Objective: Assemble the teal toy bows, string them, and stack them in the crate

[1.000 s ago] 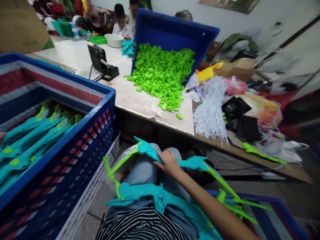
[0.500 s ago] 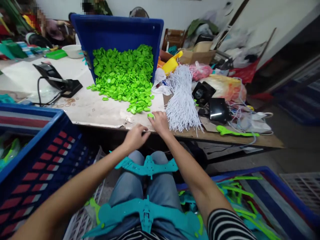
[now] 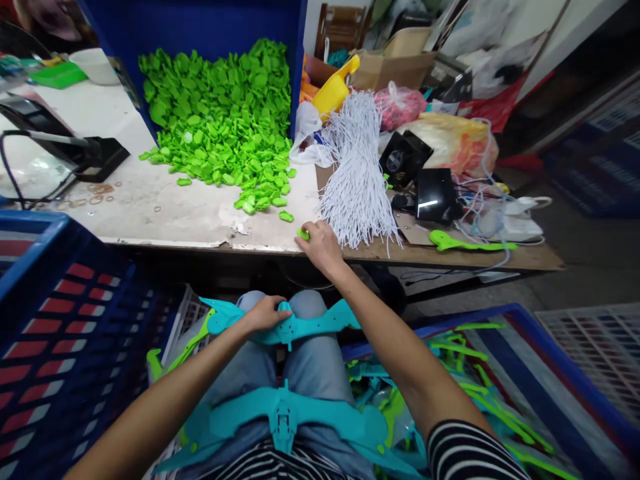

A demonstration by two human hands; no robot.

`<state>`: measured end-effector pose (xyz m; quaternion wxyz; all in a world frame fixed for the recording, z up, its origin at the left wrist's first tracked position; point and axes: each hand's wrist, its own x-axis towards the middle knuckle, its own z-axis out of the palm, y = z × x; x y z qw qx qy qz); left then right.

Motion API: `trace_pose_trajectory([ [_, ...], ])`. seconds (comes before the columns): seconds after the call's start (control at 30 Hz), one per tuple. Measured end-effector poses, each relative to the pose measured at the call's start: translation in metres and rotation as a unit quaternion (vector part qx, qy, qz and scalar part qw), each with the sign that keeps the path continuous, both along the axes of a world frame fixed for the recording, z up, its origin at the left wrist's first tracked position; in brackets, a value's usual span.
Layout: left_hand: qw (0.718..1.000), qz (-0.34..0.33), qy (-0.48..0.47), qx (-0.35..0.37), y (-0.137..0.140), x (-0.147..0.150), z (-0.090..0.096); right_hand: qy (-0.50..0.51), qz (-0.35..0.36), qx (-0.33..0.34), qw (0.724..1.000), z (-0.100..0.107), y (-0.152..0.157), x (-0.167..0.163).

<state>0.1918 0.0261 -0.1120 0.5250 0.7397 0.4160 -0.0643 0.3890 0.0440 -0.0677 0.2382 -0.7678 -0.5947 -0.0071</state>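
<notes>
My right hand is at the table's front edge, its fingers closed on a small green plastic piece. Over my knees, my left hand grips the middle of a teal bow-shaped plastic part lying across my thighs. A second teal bow-shaped part rests nearer my waist, with a hinge-like block at its centre. Beyond my right hand, a heap of similar green pieces spills from a tipped blue bin.
White strings lie in a bundle right of the heap, beside black boxes and a long green part. A blue crate stands at my left. Another crate with green and teal parts is at my right. A black stand sits on the table.
My left hand has moved from the table edge down to the teal part on my knees. The right hand stays at the edge with a green piece. The view has tilted down.
</notes>
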Motion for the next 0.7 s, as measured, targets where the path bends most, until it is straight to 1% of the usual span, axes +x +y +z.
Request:
trace_pose_trajectory([
  [0.03, 0.999, 0.007, -0.012, -0.029, 0.002, -0.001, -0.001, -0.001, 0.021, 0.007, 1.0, -0.001, -0.003, 0.003],
  [0.1, 0.995, 0.026, -0.033, -0.088, 0.005, -0.003, -0.005, 0.0, 0.089, 0.024, 0.996, 0.0, -0.004, 0.01],
  [0.17, 0.988, 0.049, -0.047, -0.136, 0.007, -0.004, -0.007, 0.01, 0.156, 0.023, 0.987, 0.002, 0.0, 0.019],
  [0.2, 0.985, 0.058, -0.05, -0.156, 0.008, -0.005, -0.008, 0.017, 0.178, 0.018, 0.984, 0.004, 0.0, 0.022],
  [0.23, 0.981, 0.067, -0.051, -0.177, 0.009, -0.006, -0.007, 0.025, 0.19, 0.015, 0.981, 0.006, -0.001, 0.023],
  [0.3, 0.969, 0.089, -0.048, -0.224, 0.012, -0.007, -0.006, 0.041, 0.197, 0.031, 0.979, 0.006, -0.012, 0.018],
  [0.37, 0.956, 0.116, -0.044, -0.267, 0.014, -0.007, -0.004, 0.061, 0.218, 0.059, 0.972, 0.002, -0.038, 0.002],
  [0.43, 0.947, 0.138, -0.042, -0.287, 0.016, -0.007, -0.002, 0.079, 0.259, 0.067, 0.96, -0.01, -0.073, -0.02],
  [0.5, 0.945, 0.142, -0.044, -0.292, 0.017, -0.008, -0.003, 0.081, 0.295, 0.047, 0.951, -0.029, -0.107, -0.043],
  [0.53, 0.944, 0.141, -0.045, -0.294, 0.017, -0.008, -0.004, 0.078, 0.301, 0.036, 0.95, -0.04, -0.121, -0.053],
  [0.6, 0.944, 0.139, -0.048, -0.297, 0.015, -0.008, -0.005, 0.074, 0.292, 0.022, 0.953, -0.061, -0.139, -0.068],
  [0.7, 0.944, 0.139, -0.059, -0.295, 0.012, -0.009, -0.006, 0.079, 0.251, 0.028, 0.964, -0.08, -0.144, -0.079],
])
